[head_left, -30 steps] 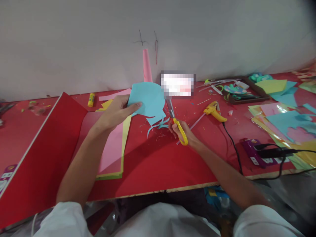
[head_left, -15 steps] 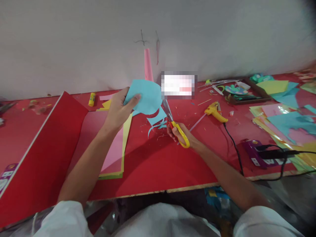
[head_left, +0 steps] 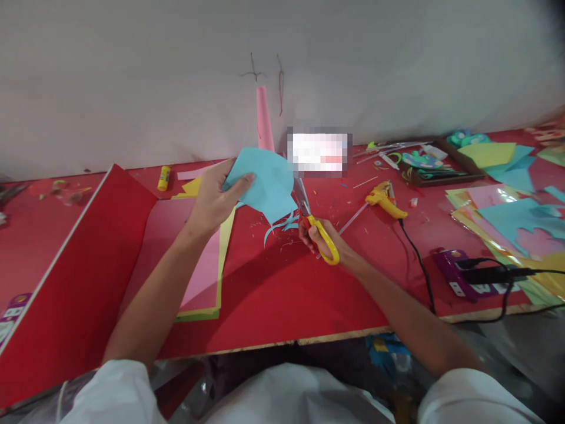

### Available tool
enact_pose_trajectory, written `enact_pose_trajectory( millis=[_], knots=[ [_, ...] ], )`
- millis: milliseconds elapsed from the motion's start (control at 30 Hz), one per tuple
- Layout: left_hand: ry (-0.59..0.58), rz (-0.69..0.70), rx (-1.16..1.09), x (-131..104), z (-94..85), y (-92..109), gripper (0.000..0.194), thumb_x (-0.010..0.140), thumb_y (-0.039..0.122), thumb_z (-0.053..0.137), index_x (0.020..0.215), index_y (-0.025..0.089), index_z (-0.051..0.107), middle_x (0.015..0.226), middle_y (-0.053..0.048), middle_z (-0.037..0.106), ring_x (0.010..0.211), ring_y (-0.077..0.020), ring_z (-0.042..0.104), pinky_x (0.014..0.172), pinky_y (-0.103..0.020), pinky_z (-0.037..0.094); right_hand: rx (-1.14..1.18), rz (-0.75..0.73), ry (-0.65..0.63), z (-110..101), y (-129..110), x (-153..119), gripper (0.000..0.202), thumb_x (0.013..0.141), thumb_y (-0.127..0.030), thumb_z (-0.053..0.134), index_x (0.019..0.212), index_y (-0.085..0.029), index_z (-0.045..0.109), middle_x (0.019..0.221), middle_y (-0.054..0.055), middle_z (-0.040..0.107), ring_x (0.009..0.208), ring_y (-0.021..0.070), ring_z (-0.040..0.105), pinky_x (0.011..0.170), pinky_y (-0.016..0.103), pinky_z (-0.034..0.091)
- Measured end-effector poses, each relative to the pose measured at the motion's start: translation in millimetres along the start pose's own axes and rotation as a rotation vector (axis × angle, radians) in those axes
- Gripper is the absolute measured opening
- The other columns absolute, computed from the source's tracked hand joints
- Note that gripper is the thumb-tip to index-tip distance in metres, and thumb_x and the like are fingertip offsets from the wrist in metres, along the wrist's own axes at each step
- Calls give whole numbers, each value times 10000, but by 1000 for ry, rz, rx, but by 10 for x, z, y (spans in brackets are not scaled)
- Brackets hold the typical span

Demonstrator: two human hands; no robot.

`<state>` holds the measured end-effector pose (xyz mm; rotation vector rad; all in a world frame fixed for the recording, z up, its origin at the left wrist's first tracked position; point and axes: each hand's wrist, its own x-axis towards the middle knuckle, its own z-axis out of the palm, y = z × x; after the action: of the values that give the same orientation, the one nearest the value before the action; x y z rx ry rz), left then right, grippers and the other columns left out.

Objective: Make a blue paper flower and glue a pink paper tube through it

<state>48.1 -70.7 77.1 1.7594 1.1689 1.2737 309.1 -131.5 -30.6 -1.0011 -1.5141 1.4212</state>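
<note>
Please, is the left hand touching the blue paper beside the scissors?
Touching. The head view shows the left hand holding the blue paper, thumb lying on its face.

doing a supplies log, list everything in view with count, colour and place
blue sheet: 1, light blue, left hand
scissors: 1, yellow and red, right hand
offcuts: several, blue, left of scissors
stack: uncounted, pink, yellow, green, left
board: 1, red, left
glue stick: 1, yellow, back left
roll: 1, pink, by wall
strands: 2, dark and reddish, wall
blurred item: 1, whitish, back centre
glue gun: 1, yellow, right
tray: 1, dark, back right
papers: several, multicoloured, right
boxes: 2, purple, right and far left
cords: several, black, right
scraps: uncounted, mixed, far left
table: 1, red, middle
wall: 1, grey, back
left hand: 1, bare, centre left
right hand: 1, bare, centre
sleeves: 2, white, bottom
</note>
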Motion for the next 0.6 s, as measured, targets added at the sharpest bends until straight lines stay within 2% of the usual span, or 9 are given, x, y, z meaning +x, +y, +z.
enact_pose_trajectory(
  millis=[300, 467, 600],
  knots=[
    [-28, 29, 7, -12, 34, -15, 295, 900, 416, 742, 770, 216, 569, 669, 8, 430, 577, -119, 390, 509, -277, 315, 39, 30, 46, 10, 106, 22, 768, 775, -985, 628, 723, -233, 485, 551, -60, 482, 415, 72, 419, 356, 206, 372],
    [-12, 48, 40, 17, -19, -17, 308, 874, 379, 760, 730, 212, 545, 653, 8, 405, 574, -119, 367, 513, -285, 294, -13, 53, 47, -35, 168, 5, 696, 850, -898, 654, 725, -228, 515, 541, -54, 506, 385, 76, 424, 332, 205, 357],
    [-40, 49, 39, 27, -76, 1, 257, 883, 371, 743, 762, 208, 586, 679, -3, 447, 602, -130, 402, 529, -289, 327, -37, 68, 39, -69, 180, 5, 694, 857, -886, 648, 679, -229, 513, 506, -45, 496, 380, 88, 431, 331, 215, 352]
  ],
)
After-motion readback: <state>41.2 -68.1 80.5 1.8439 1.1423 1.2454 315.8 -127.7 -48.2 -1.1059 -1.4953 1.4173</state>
